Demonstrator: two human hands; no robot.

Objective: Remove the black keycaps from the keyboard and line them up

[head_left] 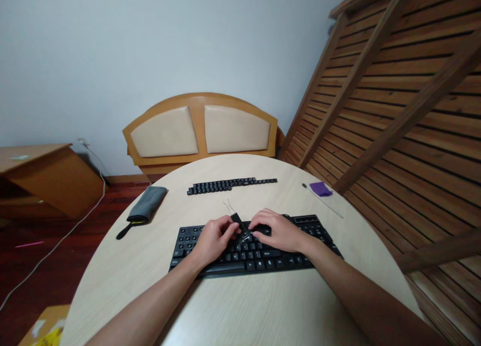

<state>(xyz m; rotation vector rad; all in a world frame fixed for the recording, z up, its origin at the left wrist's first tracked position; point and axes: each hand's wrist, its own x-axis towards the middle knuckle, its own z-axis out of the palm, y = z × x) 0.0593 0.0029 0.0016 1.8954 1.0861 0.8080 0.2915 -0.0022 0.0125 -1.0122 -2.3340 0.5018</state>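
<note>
A black keyboard lies on the round table, under both of my hands. My left hand is closed on a black keycap puller, gripped between thumb and fingers. The puller's thin wire prongs point up and away, while its other end is down at the keys. Over the keyboard, just right of the puller, my right hand is bent with thumb and fingers apart; I see nothing held in it. At the keyboard's left, several key positions show bare switch sockets. Loose black keycaps form rows beyond the keyboard.
On the pale round table a grey pouch lies at the left. At the right are a purple cloth and a thin brush. A wooden headboard stands behind, and wooden slats lean at the right.
</note>
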